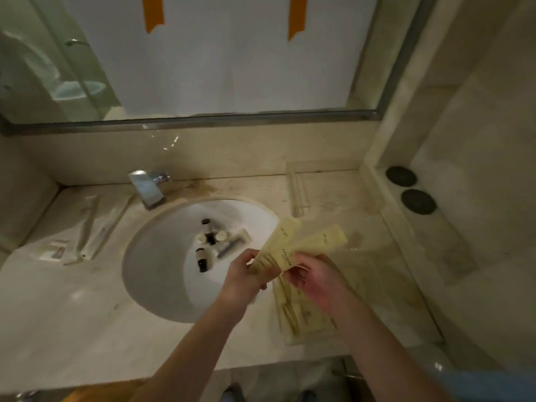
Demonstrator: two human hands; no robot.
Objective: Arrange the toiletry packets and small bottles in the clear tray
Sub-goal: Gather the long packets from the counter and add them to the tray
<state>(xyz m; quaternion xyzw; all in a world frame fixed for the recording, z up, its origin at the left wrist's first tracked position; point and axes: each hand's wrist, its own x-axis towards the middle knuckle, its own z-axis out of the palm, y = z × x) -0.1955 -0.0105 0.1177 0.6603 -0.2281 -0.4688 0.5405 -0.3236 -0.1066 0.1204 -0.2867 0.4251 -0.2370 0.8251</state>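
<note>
Packets (293, 245), fanned at centre frame, sit pinched between our left hand (246, 274) and right hand (316, 280); next we judge squaring them, then lowering into the tray (307, 339) below.

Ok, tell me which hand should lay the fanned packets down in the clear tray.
Right, probably. The right hand grips the fanned packets directly above the clear tray, which lies on the counter right of the sink. The left hand holds their other edge, over the sink rim.
</note>
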